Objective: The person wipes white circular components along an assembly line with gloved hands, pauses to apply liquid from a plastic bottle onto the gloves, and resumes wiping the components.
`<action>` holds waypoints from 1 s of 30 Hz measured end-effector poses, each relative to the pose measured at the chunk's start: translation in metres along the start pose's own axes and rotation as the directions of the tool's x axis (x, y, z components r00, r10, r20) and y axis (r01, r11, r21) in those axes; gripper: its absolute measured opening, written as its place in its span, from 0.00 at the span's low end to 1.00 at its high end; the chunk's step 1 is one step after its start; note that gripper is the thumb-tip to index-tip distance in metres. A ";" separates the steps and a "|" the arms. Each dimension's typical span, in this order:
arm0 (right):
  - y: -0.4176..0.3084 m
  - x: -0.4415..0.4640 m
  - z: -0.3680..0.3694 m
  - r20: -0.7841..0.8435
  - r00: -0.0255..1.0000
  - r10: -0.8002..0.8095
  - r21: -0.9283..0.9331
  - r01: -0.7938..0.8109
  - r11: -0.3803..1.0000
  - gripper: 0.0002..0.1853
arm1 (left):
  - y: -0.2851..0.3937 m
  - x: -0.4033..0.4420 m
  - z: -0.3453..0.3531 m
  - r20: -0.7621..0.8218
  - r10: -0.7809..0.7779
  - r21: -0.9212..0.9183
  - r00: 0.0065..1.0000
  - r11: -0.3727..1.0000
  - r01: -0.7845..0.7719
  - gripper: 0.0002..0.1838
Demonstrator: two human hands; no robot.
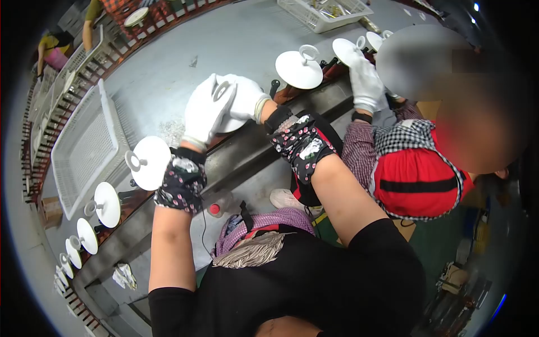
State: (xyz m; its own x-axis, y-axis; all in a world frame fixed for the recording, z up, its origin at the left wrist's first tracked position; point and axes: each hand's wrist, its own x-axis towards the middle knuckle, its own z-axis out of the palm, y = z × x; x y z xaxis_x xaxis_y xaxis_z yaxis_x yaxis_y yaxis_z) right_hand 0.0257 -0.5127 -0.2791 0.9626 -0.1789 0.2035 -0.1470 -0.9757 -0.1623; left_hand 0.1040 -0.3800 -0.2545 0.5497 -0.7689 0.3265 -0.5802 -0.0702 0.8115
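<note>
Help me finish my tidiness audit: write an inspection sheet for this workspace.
Surface: grey table with a dark smudge and pale specks.
Job's things: white disc under the hands, its ring showing; more discs with rings along the table edge.
Clutter: bottle with a red cap below the table edge; crumpled white cloth at lower left.
Hands: left hand and right hand, both white-gloved, on the disc; exact grip unclear.
Cables: thin dark cord near the waist; its ends unclear.
Surroundings: white basket at left; another basket, holding small items, at the far side; co-worker at right; more people at upper left.
</note>
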 end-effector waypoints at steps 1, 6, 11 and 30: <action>-0.004 0.002 0.001 -0.031 0.997 -0.071 -0.019 0.070 0.997 0.13 | -0.024 -0.011 0.011 -0.126 0.052 0.046 0.991 0.998 -0.047 0.26; -0.046 -0.020 0.017 -0.288 0.954 0.085 0.258 -0.008 0.966 0.20 | -0.016 -0.076 0.004 -0.264 0.119 0.128 0.957 0.988 -0.087 0.27; -0.100 -0.093 0.025 -0.499 0.856 0.138 0.261 -0.003 0.965 0.24 | -0.020 -0.175 0.027 -0.192 0.077 0.244 0.978 0.969 -0.028 0.34; 0.018 -0.018 0.001 -0.146 0.966 0.215 0.259 -0.172 0.950 0.16 | -0.040 0.018 0.035 0.067 0.039 -0.039 0.997 0.999 -0.036 0.34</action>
State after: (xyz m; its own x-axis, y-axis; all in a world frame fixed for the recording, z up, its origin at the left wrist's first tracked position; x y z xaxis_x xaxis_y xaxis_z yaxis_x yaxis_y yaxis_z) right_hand 0.0059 -0.5266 -0.2867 0.8647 -0.4010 0.3025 -0.2468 -0.8637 -0.4394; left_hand 0.1157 -0.4133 -0.2983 0.4854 -0.8118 0.3246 -0.5755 -0.0173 0.8176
